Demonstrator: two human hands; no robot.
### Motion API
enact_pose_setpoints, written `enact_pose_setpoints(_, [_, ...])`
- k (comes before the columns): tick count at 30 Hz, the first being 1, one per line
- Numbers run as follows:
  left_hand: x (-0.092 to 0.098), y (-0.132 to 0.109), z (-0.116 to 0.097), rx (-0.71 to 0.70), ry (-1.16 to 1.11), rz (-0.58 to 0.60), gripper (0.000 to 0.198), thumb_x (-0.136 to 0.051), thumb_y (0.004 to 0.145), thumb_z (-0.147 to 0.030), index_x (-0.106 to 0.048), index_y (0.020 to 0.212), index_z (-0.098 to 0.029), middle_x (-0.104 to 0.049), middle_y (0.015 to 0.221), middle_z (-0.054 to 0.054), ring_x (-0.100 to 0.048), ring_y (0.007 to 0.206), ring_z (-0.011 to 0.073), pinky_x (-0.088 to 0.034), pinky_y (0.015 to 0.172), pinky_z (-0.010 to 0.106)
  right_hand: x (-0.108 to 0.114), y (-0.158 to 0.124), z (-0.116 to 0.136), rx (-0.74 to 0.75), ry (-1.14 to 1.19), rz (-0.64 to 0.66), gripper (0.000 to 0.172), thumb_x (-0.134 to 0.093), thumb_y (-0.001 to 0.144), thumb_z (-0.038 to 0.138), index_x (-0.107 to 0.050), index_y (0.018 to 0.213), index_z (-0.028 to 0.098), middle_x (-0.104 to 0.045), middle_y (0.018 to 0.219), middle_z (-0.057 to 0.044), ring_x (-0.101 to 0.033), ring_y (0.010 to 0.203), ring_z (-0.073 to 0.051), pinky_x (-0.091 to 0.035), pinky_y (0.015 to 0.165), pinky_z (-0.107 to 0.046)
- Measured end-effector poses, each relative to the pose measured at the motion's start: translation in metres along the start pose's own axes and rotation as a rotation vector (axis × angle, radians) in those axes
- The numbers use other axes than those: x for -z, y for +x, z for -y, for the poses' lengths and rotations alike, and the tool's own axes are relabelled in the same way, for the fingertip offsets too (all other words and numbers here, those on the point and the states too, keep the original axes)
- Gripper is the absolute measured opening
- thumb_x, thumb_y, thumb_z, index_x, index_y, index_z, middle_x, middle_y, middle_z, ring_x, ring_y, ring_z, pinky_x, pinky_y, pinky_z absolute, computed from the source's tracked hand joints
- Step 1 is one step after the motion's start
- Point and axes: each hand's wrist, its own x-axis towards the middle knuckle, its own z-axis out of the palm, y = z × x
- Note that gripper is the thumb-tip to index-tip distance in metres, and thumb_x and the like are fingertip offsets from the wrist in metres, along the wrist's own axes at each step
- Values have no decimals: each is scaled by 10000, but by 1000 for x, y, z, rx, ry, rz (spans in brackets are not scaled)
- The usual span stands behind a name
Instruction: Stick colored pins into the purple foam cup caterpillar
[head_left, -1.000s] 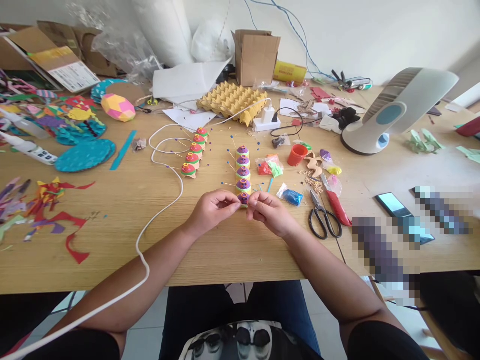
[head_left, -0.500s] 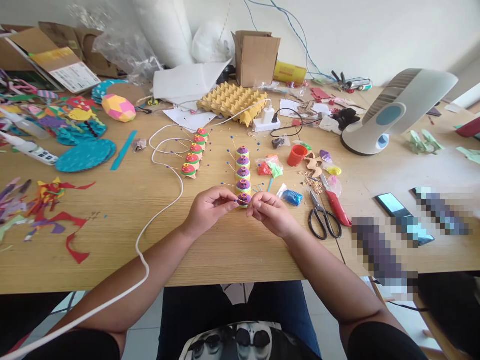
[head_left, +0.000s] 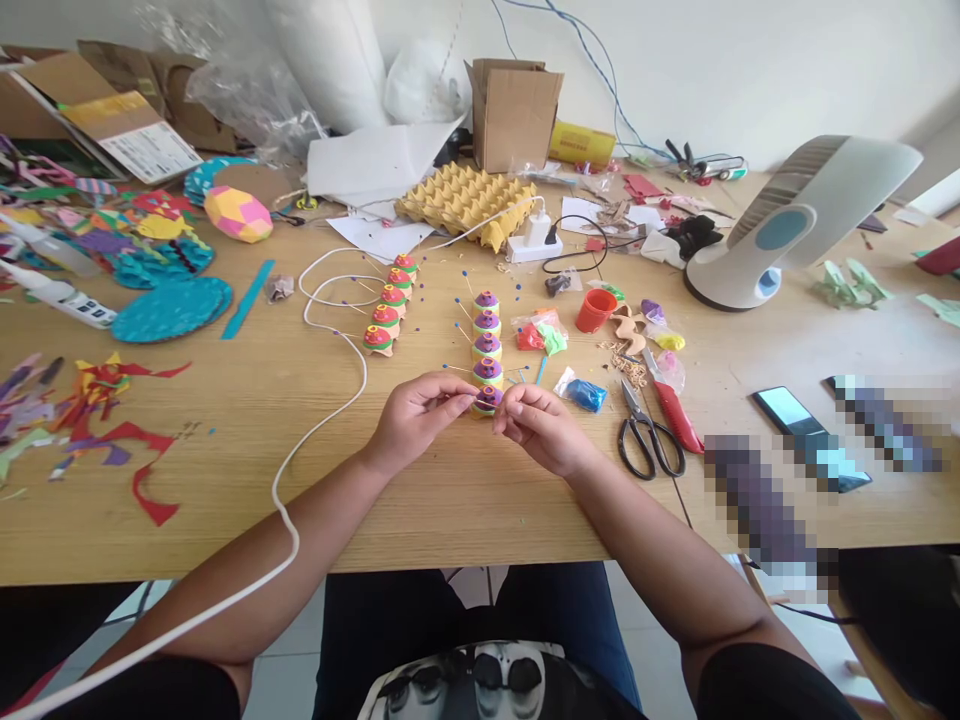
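Observation:
My left hand (head_left: 420, 418) is closed in a pinch on one end of a thin stick (head_left: 486, 402). The fingers of my right hand (head_left: 541, 425) are pinched at its other end, so it lies level between both hands. Just behind the fingertips stands a purple caterpillar (head_left: 487, 345), a row of egg-carton cups with purple tops over yellow and pale green. Thin sticks with blue tips poke out of its sides. The front cup is partly hidden by my fingers. Farther left stands a similar caterpillar (head_left: 386, 313) in red and green, also with sticks.
Scissors (head_left: 649, 435) and a red-handled knife (head_left: 675, 410) lie right of my right hand. Behind them are a red cup (head_left: 595, 311) and a blue clay packet (head_left: 585, 394). A white cable (head_left: 330, 420) runs across my left arm. A fan (head_left: 795, 225) stands at right.
The fingers of my left hand have shifted slightly on the stick, and the blue spot at their tips no longer shows clearly. My right hand keeps its place.

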Motion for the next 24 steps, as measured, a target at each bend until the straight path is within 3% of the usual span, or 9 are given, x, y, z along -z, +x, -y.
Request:
enact_pose_setpoints(5, [1, -2, 0, -67, 79, 48, 157, -715, 885, -308, -795, 980, -212, -759, 952, 70, -699, 835, 154, -571, 738, 253, -1, 0, -1, -1, 1, 1, 285, -774, 809, 428, -600, 802, 202, -681, 725, -10, -464, 601, -107, -342, 583, -255])
enact_pose_setpoints(10, [-1, -1, 1, -122, 87, 12, 133, -767, 837, -287, -799, 948, -220, -759, 913, 57, -700, 827, 155, -569, 716, 249, -2, 1, -1, -4, 23, 9, 291, -786, 799, 425, -603, 790, 199, -699, 718, -13, -453, 582, -103, -327, 574, -254])
enact_pose_setpoints(24, [-1, 0, -1, -108, 93, 19, 73, -780, 825, -276, -780, 854, -209, -738, 837, 39, -671, 780, 139, -546, 703, 242, -5, -1, -2, -30, 1, 48, 270, -761, 831, 407, -605, 801, 188, -692, 714, -14, -434, 568, -92, -309, 576, -254])
